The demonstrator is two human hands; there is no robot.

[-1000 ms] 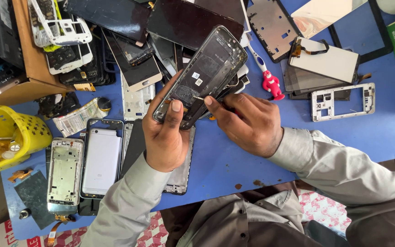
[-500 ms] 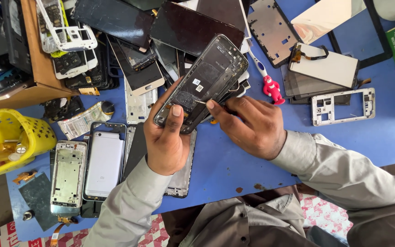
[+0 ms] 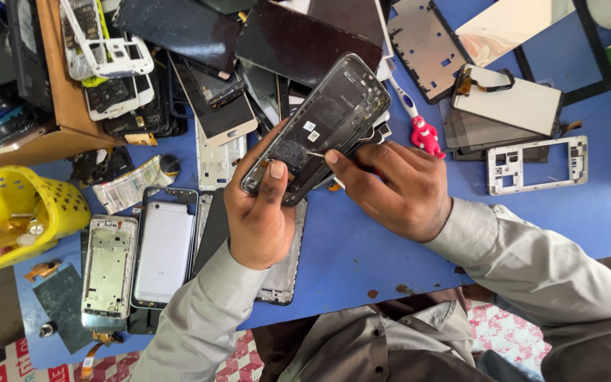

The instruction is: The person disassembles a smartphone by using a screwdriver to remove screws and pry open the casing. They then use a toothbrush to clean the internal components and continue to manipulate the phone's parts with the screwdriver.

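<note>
While the left hand (image 3: 259, 212) grips the lower end of an opened dark phone body (image 3: 319, 124) near the centre of the frame, its thumb lies flat across the exposed inside and the fingers wrap the far edge, clamped on it. That phone body is tilted, its upper end pointing toward the upper right, raised above a heap of loose dark screens (image 3: 298, 39). To its right, the right hand (image 3: 397, 187) has its fingers pinched together on a thin metal tool (image 3: 316, 153), whose tip touches the phone's inside just beside the left thumb. On the blue table (image 3: 362, 247), a red-handled screwdriver (image 3: 419, 127) lies just right of the phone, a white phone frame (image 3: 537, 164) farther right, and a yellow basket (image 3: 30, 212) at the left edge.
</note>
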